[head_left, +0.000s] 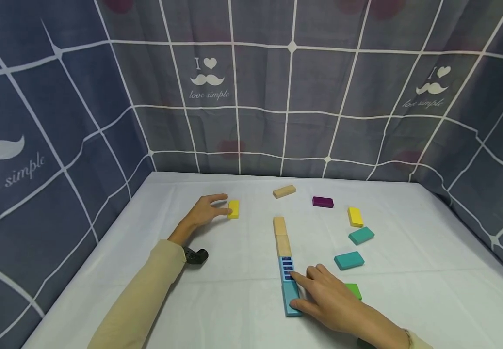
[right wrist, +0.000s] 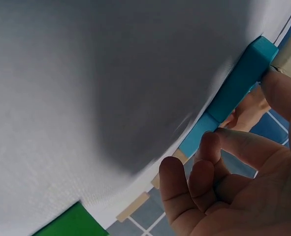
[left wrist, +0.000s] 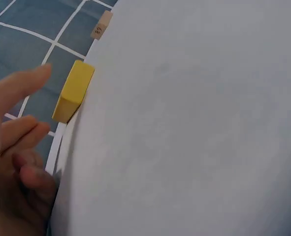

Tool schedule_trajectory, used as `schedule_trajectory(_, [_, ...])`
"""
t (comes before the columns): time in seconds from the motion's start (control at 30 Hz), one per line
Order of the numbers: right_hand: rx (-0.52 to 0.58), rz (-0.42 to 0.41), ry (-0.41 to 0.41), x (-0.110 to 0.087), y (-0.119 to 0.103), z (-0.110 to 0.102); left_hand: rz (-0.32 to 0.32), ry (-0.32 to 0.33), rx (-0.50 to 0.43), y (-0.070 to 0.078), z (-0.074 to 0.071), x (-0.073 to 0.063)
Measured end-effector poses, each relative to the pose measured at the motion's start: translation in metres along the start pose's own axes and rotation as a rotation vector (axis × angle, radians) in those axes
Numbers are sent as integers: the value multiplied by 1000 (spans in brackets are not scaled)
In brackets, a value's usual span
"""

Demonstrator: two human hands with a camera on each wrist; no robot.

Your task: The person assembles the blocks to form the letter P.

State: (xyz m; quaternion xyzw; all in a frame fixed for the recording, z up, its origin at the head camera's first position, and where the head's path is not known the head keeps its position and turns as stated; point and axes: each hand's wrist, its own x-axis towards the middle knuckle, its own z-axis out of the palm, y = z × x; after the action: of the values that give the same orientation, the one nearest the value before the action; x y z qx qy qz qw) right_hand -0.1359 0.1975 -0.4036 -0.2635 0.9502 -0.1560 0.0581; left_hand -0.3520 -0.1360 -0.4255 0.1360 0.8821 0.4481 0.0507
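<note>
My left hand (head_left: 203,212) reaches over the table with its fingers spread around a yellow block (head_left: 234,209). Its thumb overlaps the block's edge in the head view, while the left wrist view shows a small gap between a fingertip and the yellow block (left wrist: 75,91). My right hand (head_left: 332,298) rests at the near end of a straight row of blocks. Its index finger touches a light blue block with dark stripes (head_left: 286,268), and its thumb lies on the teal block (head_left: 291,295) at the near end. Two plain wooden blocks (head_left: 281,235) continue the row away from me.
Scattered to the right lie teal blocks (head_left: 349,261), a yellow block (head_left: 355,217) and a green block (head_left: 353,290) partly behind my right hand. Farther back are a purple block (head_left: 323,202) and a wooden block (head_left: 284,191). A checked curtain (head_left: 260,131) encloses the white table.
</note>
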Motion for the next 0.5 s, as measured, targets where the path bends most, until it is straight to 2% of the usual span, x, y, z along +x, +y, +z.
schedule_trajectory(0.1, [1,11,-5,0,0,0,-3,-79,29,2,-2,1])
schedule_trajectory(0.2, [5,13,-7,0,0,0,-5,-128,39,4,-3,1])
schedule_trajectory(0.5, [4,1,-3,0,0,1,-18,-90,71,2,1,2])
